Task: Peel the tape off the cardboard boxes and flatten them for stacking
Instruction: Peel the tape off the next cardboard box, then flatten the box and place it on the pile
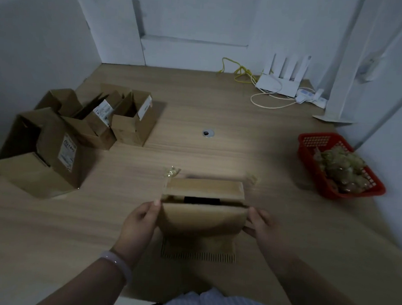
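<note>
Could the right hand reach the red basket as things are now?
Probably yes, but not at once: the right hand grips the box. Once it lets go, only open table seems to lie between it and the basket.

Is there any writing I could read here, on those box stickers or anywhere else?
No text here can be read.
Near sticker, on the near box: print too blurred to read.
Middle sticker, on the middle box: too blurred.
Far sticker, on the far box: too blurred.
Held box: no print shows.
</note>
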Available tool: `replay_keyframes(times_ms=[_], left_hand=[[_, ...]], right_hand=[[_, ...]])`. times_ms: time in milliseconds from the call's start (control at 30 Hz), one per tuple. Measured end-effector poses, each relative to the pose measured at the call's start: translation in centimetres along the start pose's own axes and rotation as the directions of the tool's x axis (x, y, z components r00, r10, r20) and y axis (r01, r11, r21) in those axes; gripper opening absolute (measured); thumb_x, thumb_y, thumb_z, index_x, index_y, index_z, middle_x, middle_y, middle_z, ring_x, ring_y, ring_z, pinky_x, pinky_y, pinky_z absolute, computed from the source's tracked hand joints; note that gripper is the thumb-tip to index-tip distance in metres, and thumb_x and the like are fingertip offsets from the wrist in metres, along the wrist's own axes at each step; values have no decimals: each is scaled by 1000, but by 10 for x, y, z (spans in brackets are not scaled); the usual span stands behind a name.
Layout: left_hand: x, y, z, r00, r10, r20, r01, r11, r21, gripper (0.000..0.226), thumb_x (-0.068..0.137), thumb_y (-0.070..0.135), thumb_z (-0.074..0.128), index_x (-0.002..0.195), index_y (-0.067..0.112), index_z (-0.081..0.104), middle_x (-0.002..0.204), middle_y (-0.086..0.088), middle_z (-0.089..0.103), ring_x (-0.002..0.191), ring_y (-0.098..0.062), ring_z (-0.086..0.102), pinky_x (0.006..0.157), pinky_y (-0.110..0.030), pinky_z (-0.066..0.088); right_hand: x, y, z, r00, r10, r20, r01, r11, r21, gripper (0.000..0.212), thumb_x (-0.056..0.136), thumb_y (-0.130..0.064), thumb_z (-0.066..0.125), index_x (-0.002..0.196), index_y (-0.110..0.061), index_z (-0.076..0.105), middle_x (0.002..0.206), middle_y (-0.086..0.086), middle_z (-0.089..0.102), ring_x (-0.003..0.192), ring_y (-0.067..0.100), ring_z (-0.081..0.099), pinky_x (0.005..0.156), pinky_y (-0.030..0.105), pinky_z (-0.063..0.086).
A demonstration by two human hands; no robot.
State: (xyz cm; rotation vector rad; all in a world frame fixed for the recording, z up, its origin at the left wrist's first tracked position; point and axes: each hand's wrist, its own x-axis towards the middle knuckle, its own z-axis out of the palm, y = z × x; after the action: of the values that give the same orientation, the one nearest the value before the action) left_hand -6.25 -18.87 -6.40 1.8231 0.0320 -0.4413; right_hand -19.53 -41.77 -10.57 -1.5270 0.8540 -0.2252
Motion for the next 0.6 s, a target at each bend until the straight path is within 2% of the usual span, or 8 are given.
replay_keyframes(times_ms=[67,100,167,233,300,400,467,600], left_hand=[[2,8,-8,986,-148,82,160,970,-183,38,101,28,38,97,1,63,89,-13,64,85,-22,62,72,-33,56],[5,10,-13,976,-177,123,196,966,-169,39,101,30,37,99,0,63,90,-13,63,85,-23,61,75,-36,56],[17,11,-20,968,-146,202,140,989,41,34,98,28,46,105,1,67,104,-11,60,97,-24,59,93,-42,49],[32,14,-26,947,-53,316,-78,918,390,28,92,24,61,113,8,69,118,-8,51,113,-21,52,105,-27,37],[44,19,-26,886,-56,460,-264,755,600,50,85,26,70,132,21,55,130,-10,38,127,-18,39,102,-9,22],[57,23,-21,834,-140,535,-334,643,689,90,76,39,75,148,38,22,140,-11,20,134,-24,30,111,-15,20],[62,23,-16,845,-150,512,-298,664,686,111,67,51,77,147,48,0,135,-6,22,127,-29,37,111,-33,33],[61,21,6,921,-69,383,-274,583,765,124,55,73,70,142,51,-16,128,-5,28,121,-30,40,102,-40,41]], right_hand=[[3,-12,4,994,108,4,-109,993,41,38,99,-31,47,76,-19,74,79,0,73,80,16,69,69,28,57],[6,-17,4,992,126,12,-126,992,-20,38,98,-31,50,72,-18,73,76,2,73,78,17,68,68,29,57],[16,-27,1,993,78,92,-50,958,-282,28,93,-31,59,73,-20,75,80,0,73,77,12,66,74,30,56],[22,-43,-1,967,25,253,117,840,-530,12,85,-28,70,95,-28,77,97,-5,73,78,1,64,78,22,52],[25,-55,3,933,30,357,243,680,-692,45,80,-31,76,123,-25,65,118,0,66,94,5,63,87,21,48],[24,-68,17,951,74,302,222,518,-826,84,74,-50,74,146,-31,35,135,7,44,120,23,49,102,31,41],[25,-68,28,964,64,259,190,514,-836,107,66,-57,76,151,-29,16,140,8,36,124,28,46,103,38,42],[30,-61,52,994,31,103,68,556,-828,114,57,-70,74,145,-23,19,136,10,43,121,29,51,100,42,45]])
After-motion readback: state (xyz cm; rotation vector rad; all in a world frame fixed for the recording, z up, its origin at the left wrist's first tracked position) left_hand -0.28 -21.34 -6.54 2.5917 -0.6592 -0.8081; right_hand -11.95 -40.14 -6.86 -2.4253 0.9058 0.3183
